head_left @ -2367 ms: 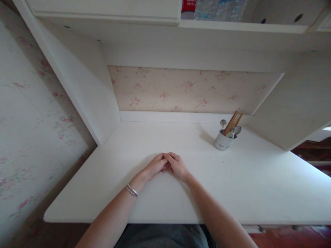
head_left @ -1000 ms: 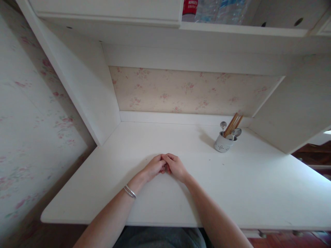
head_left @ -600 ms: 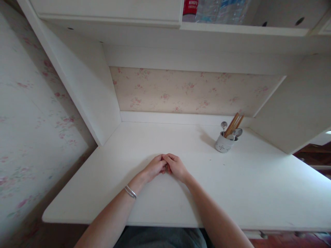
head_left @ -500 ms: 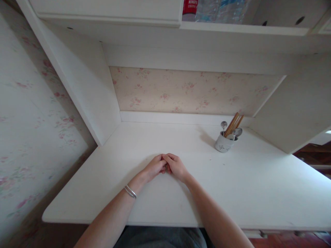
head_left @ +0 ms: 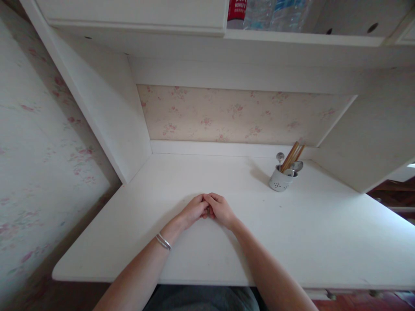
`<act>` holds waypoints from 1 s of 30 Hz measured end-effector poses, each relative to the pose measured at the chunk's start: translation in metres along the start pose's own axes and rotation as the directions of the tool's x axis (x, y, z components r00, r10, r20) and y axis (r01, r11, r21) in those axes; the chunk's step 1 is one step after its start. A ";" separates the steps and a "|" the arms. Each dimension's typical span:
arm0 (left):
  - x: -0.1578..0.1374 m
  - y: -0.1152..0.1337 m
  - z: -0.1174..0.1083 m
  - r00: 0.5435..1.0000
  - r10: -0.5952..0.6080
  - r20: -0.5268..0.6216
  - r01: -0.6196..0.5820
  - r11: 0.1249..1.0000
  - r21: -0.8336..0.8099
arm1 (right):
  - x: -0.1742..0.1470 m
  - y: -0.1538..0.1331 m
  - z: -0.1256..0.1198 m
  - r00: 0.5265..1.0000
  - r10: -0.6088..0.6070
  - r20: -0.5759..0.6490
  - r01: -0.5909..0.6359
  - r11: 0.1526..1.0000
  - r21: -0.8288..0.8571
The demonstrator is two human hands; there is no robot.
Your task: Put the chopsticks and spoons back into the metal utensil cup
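My left hand and my right hand rest together on the white desk, fingers curled and touching each other. The right thumb lies across the left fingers. Both hands are closed, and no object shows in either one; the insides of the palms are hidden. A silver bangle circles my left wrist. Further back on the right stands a white perforated holder, upright, with wooden chopsticks and several metal spoons leaning in it. Neither hand touches the holder.
An overhead cabinet runs across the top, with plastic bottles and a red-labelled item in its open section. White side panels bound the desk left and right. Floral wallpaper covers the back.
The view has tilted up very slightly. My hands and the holder have not moved on the desk.
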State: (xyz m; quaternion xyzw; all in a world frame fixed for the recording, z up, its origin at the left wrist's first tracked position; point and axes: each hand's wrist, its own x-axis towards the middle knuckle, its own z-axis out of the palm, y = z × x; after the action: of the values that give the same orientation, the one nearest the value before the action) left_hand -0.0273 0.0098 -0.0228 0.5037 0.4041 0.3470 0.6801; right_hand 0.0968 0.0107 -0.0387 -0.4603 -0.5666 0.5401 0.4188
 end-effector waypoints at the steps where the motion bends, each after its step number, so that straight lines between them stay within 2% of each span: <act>1: 0.000 0.000 0.000 1.000 0.001 -0.001 -0.001 1.000 0.006 | 0.000 0.000 0.000 1.000 0.000 0.001 0.000 1.000 -0.001; 8: 0.002 -0.002 -0.001 1.000 -0.002 0.024 0.002 1.000 0.008 | -0.001 -0.003 0.000 1.000 0.000 0.000 0.000 1.000 -0.011; 30: 0.001 0.000 0.001 1.000 0.001 0.002 -0.001 1.000 -0.003 | 0.002 -0.001 0.000 1.000 -0.006 0.018 0.006 1.000 0.000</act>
State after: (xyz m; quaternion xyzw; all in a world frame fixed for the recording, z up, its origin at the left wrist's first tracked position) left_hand -0.0257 0.0099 -0.0228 0.5032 0.4025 0.3477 0.6810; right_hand 0.0962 0.0122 -0.0380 -0.4540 -0.5717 0.5428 0.4153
